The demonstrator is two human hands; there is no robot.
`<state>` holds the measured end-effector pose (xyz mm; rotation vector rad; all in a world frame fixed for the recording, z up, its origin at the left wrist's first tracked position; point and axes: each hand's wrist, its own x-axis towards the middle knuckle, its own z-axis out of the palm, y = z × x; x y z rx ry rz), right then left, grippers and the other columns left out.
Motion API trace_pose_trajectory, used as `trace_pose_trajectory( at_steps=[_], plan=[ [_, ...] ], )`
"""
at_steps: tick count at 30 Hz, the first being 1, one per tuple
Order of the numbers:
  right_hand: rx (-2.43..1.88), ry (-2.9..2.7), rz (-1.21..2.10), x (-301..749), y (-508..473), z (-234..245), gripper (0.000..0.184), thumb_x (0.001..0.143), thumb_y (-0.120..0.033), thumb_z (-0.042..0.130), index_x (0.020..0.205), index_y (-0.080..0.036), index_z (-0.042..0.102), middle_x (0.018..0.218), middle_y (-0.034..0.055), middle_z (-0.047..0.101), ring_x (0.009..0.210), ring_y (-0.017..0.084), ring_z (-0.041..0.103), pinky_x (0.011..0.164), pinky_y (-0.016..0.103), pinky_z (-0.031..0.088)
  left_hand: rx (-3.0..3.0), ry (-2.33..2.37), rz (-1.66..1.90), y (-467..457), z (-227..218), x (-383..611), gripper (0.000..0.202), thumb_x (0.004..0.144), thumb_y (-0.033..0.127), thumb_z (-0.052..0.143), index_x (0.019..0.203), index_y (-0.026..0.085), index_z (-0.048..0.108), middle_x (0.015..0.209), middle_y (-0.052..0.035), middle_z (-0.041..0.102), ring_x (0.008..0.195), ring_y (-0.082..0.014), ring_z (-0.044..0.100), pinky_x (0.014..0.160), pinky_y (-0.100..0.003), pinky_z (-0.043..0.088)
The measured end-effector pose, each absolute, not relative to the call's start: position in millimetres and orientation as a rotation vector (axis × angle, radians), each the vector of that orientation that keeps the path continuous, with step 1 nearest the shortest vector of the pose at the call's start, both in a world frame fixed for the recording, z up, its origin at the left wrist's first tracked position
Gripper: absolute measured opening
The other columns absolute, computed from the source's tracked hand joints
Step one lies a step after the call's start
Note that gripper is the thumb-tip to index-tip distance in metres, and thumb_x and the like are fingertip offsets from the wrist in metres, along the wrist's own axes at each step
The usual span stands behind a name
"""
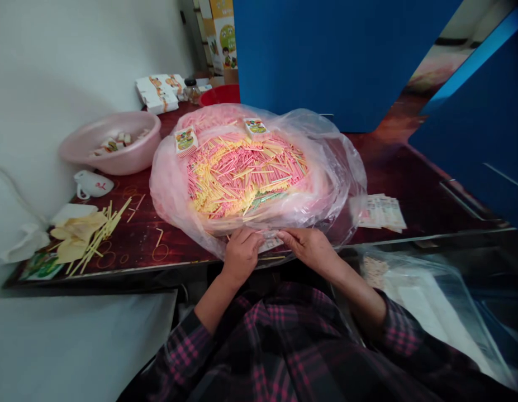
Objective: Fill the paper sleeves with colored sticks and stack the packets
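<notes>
Two hands sit at the near edge of a clear plastic bag [342, 167], the left hand [242, 255] and the right hand [309, 250] just apart, with their fingers [290, 239] pointing toward each other. The fingers of each hand lie close together and curl over the bunched plastic, but whether they pinch it cannot be told. A small pale card [270, 243] shows between the hands, touching the plastic. Beyond the fingers, inside the bag, lies a wide heap of pink, yellow and a few green sticks [246, 176]. They cross in all directions, and the heap's long axis runs left to right, across the person's front. Two printed cartons [186, 141] sit at its far edge. The bag rests on a dark red surface [128, 251]. To the left are a pink basin [145, 134] holding small packets, a white mug [92, 184], and loose sticks [95, 240] with yellow wrappers. To the right lie banded papers [382, 212]. A red bowl [220, 95] stands behind the bag.
</notes>
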<state>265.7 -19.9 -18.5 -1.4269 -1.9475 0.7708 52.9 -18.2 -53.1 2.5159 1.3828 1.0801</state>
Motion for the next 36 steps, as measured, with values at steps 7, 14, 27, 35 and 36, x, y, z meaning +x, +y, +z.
trace_pose_trajectory(
  at_steps=[7,14,27,35,36],
  plan=[
    [-1.454,-1.763,1.012,262,-12,-19,0.035,0.087,-0.053,0.062,0.084,-0.021,0.075,0.076,0.0028,0.074,0.070,0.019,0.066,0.067,0.030,0.048,2.613,1.322,1.174,-19,-50,62,0.025,0.100,0.021,0.052,0.089,0.022,0.074,0.090,-0.0060,0.075,0.087,-0.0218,0.064,0.081,-0.036,0.048],
    [-1.315,-1.754,0.759,267,-15,-30,0.023,0.088,-0.039,0.065,0.074,-0.022,0.070,0.072,0.0027,0.068,0.069,0.018,0.063,0.066,0.031,0.048,2.572,1.309,1.188,-23,-48,65,0.018,0.099,0.026,0.057,0.096,0.021,0.074,0.109,-0.0097,0.075,0.101,-0.0248,0.067,0.091,-0.040,0.050],
    [-1.011,-1.573,1.147,249,13,25,0.030,0.083,-0.047,0.074,0.104,-0.025,0.070,0.102,0.0052,0.073,0.087,0.018,0.068,0.076,0.032,0.056,1.799,1.349,1.146,-1,17,60,0.014,0.088,0.026,0.065,0.076,0.020,0.068,0.073,0.0006,0.067,0.069,-0.0154,0.059,0.069,-0.028,0.047],
    [-1.155,-1.526,1.232,219,25,20,0.055,0.078,-0.073,0.065,0.065,-0.020,0.060,0.056,-0.0033,0.047,0.052,0.011,0.043,0.049,0.025,0.038,1.610,1.321,1.125,4,25,45,0.020,0.088,0.038,0.059,0.083,0.020,0.066,0.068,0.0021,0.061,0.065,-0.0150,0.056,0.064,-0.027,0.043],
    [-1.146,-1.567,1.178,217,26,20,0.057,0.080,-0.073,0.063,0.062,-0.020,0.056,0.055,-0.0033,0.045,0.053,0.011,0.043,0.049,0.025,0.037,1.559,1.283,1.124,5,26,44,0.020,0.086,0.039,0.061,0.092,0.021,0.067,0.071,0.0022,0.063,0.065,-0.0148,0.057,0.063,-0.027,0.044]
  ],
)
